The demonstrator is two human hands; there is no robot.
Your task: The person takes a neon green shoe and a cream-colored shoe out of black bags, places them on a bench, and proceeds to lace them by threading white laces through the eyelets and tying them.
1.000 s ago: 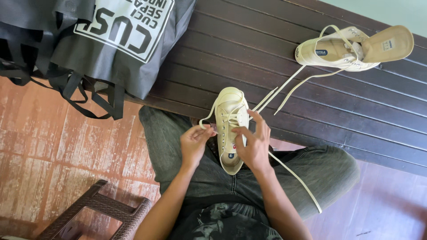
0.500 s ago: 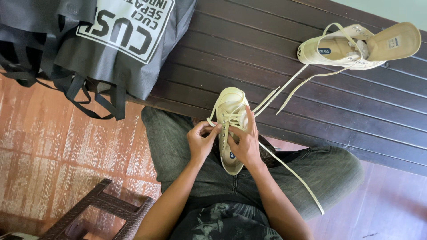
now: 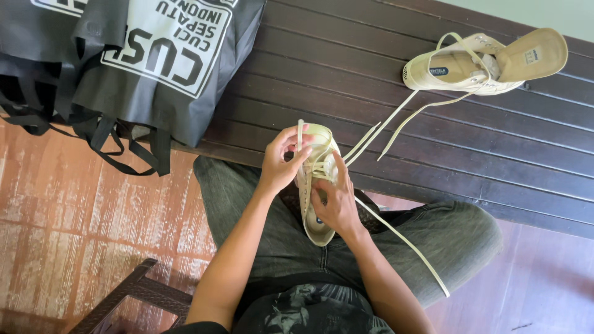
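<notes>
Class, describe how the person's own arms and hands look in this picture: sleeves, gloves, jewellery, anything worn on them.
Both forearms are bare, with no sleeve reaching them in view. The left hand and right hand wear no gloves. No watch, bracelet or ring shows on either, though part of each hand is hidden. A dark edge at the left elbow, at the picture's bottom, may be a short sleeve; that cannot be told.
</notes>
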